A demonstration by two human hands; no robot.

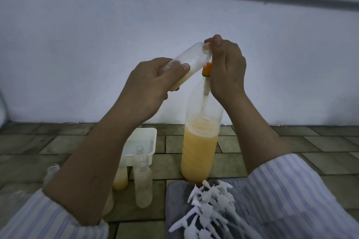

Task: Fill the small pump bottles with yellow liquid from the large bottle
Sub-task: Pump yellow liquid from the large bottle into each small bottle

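My left hand (151, 87) grips a small clear bottle (194, 58), tilted with its mouth up and to the right; a little yellow liquid lies along its lower side. My right hand (227, 72) pinches something at that mouth, and its curled fingers hold a pump with an orange collar (207, 69) on top of the large bottle (200, 151). The pump's tube runs down inside the large bottle. That bottle stands upright on the tiled floor, about half full of yellow liquid.
A white tray (143, 139) sits on the floor behind two open small bottles (143, 186), and another bottle (120, 178) holds some yellow liquid. Several white pump heads (209, 205) lie piled on a grey cloth (176, 200) at the front. A white wall stands close behind.
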